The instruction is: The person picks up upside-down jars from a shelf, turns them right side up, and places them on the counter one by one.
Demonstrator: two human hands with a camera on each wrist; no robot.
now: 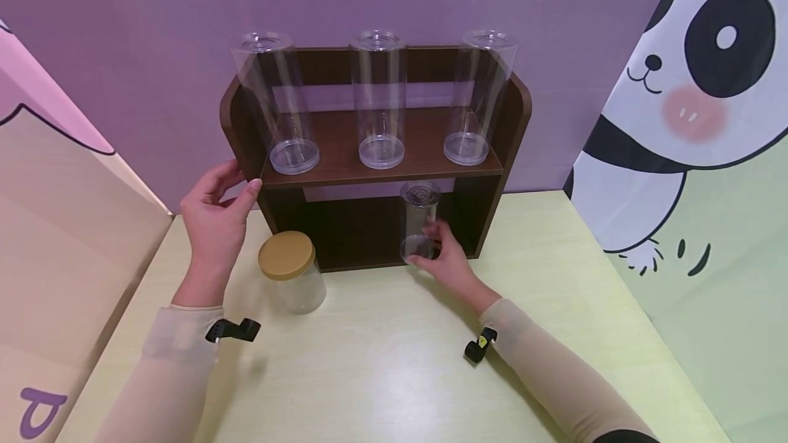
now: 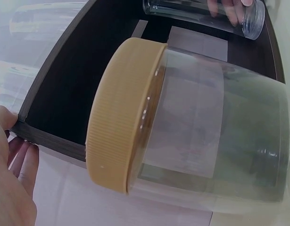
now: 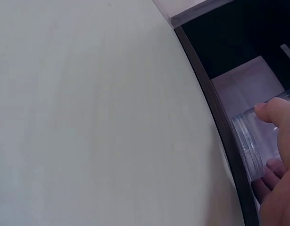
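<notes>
My left hand (image 1: 214, 227) grips the left side panel of the dark brown two-tier shelf (image 1: 345, 173), thumb on one side and fingers on the other. On the lower tier, a clear jar (image 1: 418, 214) stands upright, and my right hand (image 1: 452, 262) holds it low around its right side. The right wrist view shows my thumb and fingers round the base end of this jar (image 3: 248, 146). In front of the shelf's left end stands a clear jar with a ribbed tan lid (image 1: 286, 256), close to my left wrist and untouched.
Three tall clear cylinders stand on the upper tier: a left one (image 1: 295, 154), a middle one (image 1: 381, 150) and a right one (image 1: 466, 148). A purple cloth (image 1: 154, 53) hangs behind the shelf. The pale wooden table (image 1: 369, 368) stretches in front.
</notes>
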